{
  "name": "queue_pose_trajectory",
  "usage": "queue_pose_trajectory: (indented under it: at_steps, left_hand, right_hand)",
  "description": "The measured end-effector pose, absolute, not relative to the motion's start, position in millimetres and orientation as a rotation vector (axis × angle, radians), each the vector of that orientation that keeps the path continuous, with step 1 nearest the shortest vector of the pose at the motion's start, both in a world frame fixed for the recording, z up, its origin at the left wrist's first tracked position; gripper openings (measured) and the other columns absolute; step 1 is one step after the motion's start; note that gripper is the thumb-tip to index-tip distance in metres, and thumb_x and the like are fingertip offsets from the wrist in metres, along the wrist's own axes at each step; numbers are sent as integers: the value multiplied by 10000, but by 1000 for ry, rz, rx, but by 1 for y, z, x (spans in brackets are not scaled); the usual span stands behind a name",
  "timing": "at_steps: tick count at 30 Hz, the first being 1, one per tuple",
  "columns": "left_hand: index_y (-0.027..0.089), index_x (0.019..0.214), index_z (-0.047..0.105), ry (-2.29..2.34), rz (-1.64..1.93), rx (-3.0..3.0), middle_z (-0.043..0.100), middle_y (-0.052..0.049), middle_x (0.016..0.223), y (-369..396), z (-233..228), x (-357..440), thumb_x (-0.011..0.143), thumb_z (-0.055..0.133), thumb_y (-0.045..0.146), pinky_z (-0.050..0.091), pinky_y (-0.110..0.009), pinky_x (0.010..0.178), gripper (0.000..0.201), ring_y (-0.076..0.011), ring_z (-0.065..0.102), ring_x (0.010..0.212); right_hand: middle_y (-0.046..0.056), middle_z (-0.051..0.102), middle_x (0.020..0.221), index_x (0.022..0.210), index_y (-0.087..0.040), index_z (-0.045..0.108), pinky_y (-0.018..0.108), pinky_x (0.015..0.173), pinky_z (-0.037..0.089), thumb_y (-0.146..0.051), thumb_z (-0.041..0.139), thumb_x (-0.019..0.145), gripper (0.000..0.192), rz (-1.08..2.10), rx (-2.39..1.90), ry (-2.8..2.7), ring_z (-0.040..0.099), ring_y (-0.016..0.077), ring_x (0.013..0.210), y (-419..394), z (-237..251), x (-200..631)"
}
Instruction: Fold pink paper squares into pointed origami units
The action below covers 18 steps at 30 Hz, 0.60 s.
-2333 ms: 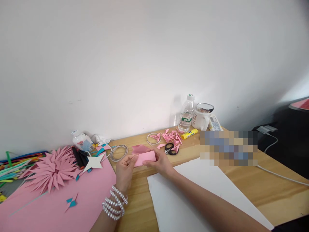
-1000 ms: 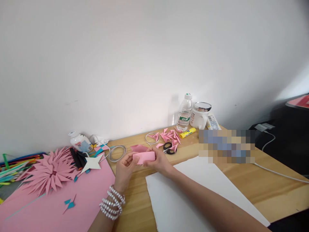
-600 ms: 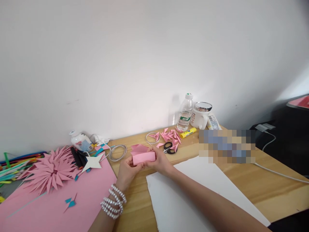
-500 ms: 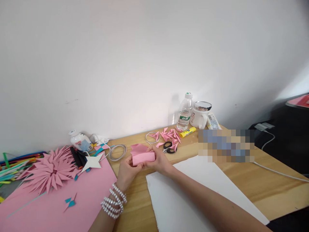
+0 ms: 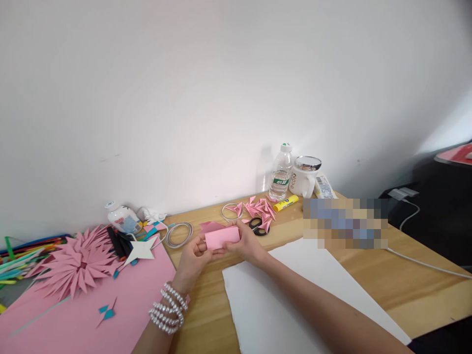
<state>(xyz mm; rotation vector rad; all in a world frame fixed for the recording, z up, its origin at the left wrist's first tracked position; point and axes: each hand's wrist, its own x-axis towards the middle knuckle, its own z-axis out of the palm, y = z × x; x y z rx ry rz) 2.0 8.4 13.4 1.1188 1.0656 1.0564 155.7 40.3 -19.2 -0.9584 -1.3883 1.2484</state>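
the left hand (image 5: pixel 192 260) pinches the left end of a folded pink paper (image 5: pixel 221 237), thumb on its front face, while the right hand (image 5: pixel 248 244) grips the right end, fingers closed around it. the paper is held just above the wooden table (image 5: pixel 372 275), between a large pink sheet (image 5: pixel 92 314) and a white sheet (image 5: pixel 295 300). just behind the hands lie black scissors (image 5: pixel 258 226) among small folded pink pieces (image 5: pixel 260 207); a yellow glue stick (image 5: pixel 285 202) and water bottle (image 5: pixel 280 172) stand further back.
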Motion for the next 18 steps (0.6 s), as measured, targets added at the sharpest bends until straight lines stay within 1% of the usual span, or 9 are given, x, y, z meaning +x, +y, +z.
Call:
queue_pose_trajectory:
  at_steps: [3, 5, 7, 9, 12, 18]
  left_hand:
    - [101, 941, 599, 1192, 1055, 1168, 705, -90, 808, 9, 10, 1, 615, 692, 255, 536, -334, 689, 373, -205, 662, 707]
    - [100, 852, 635, 1254, 1088, 1156, 708, -79, 742, 10, 6, 0, 595, 707, 295, 544, -319, 630, 330, -204, 660, 646]
    - [108, 806, 649, 1268, 1118, 1138, 706, -63, 701, 11, 3, 0, 564, 728, 300, 545, -314, 593, 319, -206, 659, 617]
    - [114, 797, 654, 1276, 1144, 1122, 702, -50, 668, 12, 2, 0, 542, 743, 291, 545, -316, 571, 322, -208, 658, 600]
    - [111, 786, 655, 1292, 1163, 1103, 698, -47, 638, 11, 4, 1, 557, 732, 296, 548, -321, 562, 304, -206, 656, 574]
    - [102, 826, 646, 1297, 1105, 1144, 712, -75, 700, 10, 7, 2, 540, 746, 249, 558, -314, 609, 336, -212, 668, 634]
  right_hand:
    - [-27, 506, 711, 871, -170, 468, 211, 523, 373, -144, 650, 534, 384, 1218, -969, -1440, 471, 115, 621, 40, -24, 154]
    - [-28, 505, 712, 892, -174, 465, 209, 511, 376, -159, 662, 538, 406, 1268, -922, -1439, 475, 111, 611, 40, -26, 152]
    - [-29, 511, 708, 926, -177, 454, 211, 510, 392, -168, 663, 551, 429, 1351, -868, -1406, 488, 109, 602, 40, -27, 150]
    - [-27, 528, 713, 958, -181, 445, 218, 523, 415, -159, 650, 567, 442, 1414, -829, -1373, 511, 112, 612, 40, -27, 149]
    - [-15, 556, 751, 974, -188, 440, 226, 547, 438, -117, 616, 580, 437, 1426, -795, -1366, 538, 119, 640, 40, -29, 148]
    - [3, 586, 789, 995, -181, 427, 244, 570, 458, -97, 617, 578, 465, 1388, -789, -1384, 562, 130, 654, 40, -35, 148]
